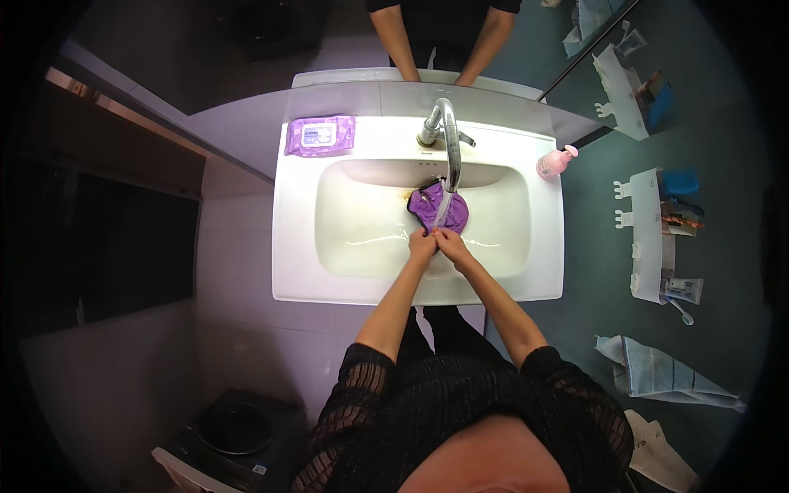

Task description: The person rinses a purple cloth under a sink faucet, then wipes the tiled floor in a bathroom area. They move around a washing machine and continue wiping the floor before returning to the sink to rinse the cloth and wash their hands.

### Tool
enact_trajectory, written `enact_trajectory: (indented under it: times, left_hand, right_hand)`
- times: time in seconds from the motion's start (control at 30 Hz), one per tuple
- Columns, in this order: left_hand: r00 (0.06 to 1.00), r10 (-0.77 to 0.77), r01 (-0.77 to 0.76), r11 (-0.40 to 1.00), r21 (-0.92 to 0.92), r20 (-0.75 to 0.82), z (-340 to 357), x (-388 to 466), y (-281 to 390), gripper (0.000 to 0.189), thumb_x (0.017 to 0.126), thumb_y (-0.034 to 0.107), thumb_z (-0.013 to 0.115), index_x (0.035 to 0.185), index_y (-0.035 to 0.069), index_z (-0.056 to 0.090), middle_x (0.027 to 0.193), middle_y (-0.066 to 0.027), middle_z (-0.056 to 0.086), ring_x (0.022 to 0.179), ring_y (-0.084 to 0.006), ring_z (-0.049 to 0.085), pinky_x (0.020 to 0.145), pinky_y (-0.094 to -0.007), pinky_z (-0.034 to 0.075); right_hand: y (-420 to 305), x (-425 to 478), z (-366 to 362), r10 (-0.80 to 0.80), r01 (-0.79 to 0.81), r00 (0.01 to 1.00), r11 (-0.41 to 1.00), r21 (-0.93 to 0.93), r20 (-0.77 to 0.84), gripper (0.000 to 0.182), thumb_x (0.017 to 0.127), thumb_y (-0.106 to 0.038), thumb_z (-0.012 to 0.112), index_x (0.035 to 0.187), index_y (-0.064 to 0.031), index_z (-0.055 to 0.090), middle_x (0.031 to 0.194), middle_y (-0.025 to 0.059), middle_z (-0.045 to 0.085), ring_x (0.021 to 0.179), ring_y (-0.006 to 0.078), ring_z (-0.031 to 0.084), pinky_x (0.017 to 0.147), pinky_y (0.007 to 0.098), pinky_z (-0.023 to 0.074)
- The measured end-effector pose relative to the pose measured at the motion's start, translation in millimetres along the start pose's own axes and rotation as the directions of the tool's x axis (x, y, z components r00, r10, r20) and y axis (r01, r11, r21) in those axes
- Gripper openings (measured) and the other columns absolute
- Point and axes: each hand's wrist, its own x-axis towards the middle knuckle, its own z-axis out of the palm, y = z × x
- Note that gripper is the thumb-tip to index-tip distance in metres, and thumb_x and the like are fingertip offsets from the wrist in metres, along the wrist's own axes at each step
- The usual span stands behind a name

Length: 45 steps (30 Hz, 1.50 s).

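A purple fabric item with dark edging (pixel 457 215) lies in the white sink basin (pixel 363 228); I cannot tell its exact kind. Water runs onto it from the curved chrome faucet (pixel 453 154). My left hand (pixel 423 245) grips the near edge of the fabric. Close beside it, my right hand (pixel 451 244) pinches the same edge, fingers almost touching the left ones. Both hands hang over the front half of the basin, and the fingertips are partly hidden.
A purple wipes pack (pixel 319 135) sits at the counter's back left. On the right edge stands a pink pump bottle (pixel 553 164). A white wall rack (pixel 646 237) holds toothbrushes and a tube, with a blue towel (pixel 666 373) hanging nearby. A mirror (pixel 345 37) rises behind the sink.
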Motion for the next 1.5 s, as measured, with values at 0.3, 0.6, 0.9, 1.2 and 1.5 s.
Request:
enact_trajectory:
  times: [0.3,0.6,0.9,1.2,1.5]
  left_hand:
    - [0.893,0.272,-0.301,0.953,0.026,0.360,-30,-41,24,0.054,0.077,-0.006,0.053,0.130,0.000,0.054,0.093,-0.0162,0.068,0.079,-0.0271,0.066,0.073,-0.0368,0.053]
    - [0.878,0.297,-0.451,0.775,0.443,0.375,-62,-11,85,0.036,0.061,0.026,0.082,0.091,0.007,0.072,0.086,-0.0132,0.070,0.085,-0.0278,0.068,0.079,-0.0381,0.052]
    - [0.837,0.415,-0.515,0.817,0.260,0.355,-127,-49,184,0.015,0.079,0.009,0.067,0.092,0.002,0.071,0.080,-0.0109,0.072,0.074,-0.0166,0.067,0.069,-0.0295,0.052]
    - [0.611,0.738,-0.755,0.437,0.489,0.285,-144,-118,268,0.015,0.080,0.007,0.068,0.095,0.004,0.071,0.076,-0.0131,0.061,0.068,-0.0254,0.060,0.065,-0.0350,0.047]
    - [0.968,-0.067,0.166,0.891,-0.423,0.240,-79,-8,90,0.020,0.096,0.028,0.059,0.087,0.012,0.065,0.078,0.0011,0.061,0.057,-0.0118,0.053,0.048,-0.0287,0.039]
  right_hand:
    - [-8,-14,-26,-0.199,0.158,0.934,0.975,-0.156,-0.298,0.030,0.094,-0.030,0.053,0.089,-0.0012,0.061,0.080,0.0169,0.065,0.073,0.0309,0.063,0.068,0.0380,0.0490]
    - [-154,-43,-82,-0.237,0.268,0.961,0.926,-0.266,0.143,0.030,0.088,-0.029,0.068,0.075,-0.0030,0.058,0.060,-0.0022,0.053,0.058,0.0058,0.047,0.052,0.0256,0.0395]
    - [-189,-65,-153,-0.420,0.430,0.899,0.798,-0.423,0.122,0.031,0.064,-0.010,0.076,0.093,-0.0027,0.070,0.080,0.0161,0.065,0.077,0.0270,0.064,0.071,0.0348,0.0503]
    - [-249,-97,-162,-0.642,0.605,0.767,0.726,-0.328,-0.004,0.024,0.072,0.002,0.065,0.093,-0.0025,0.073,0.083,0.0111,0.062,0.076,0.0215,0.060,0.068,0.0319,0.0482]
    - [-101,-7,-31,-0.169,0.151,0.982,0.971,-0.188,-0.083,0.034,0.088,-0.029,0.062,0.085,0.0039,0.067,0.068,0.0086,0.064,0.065,0.0137,0.059,0.061,0.0332,0.0463]
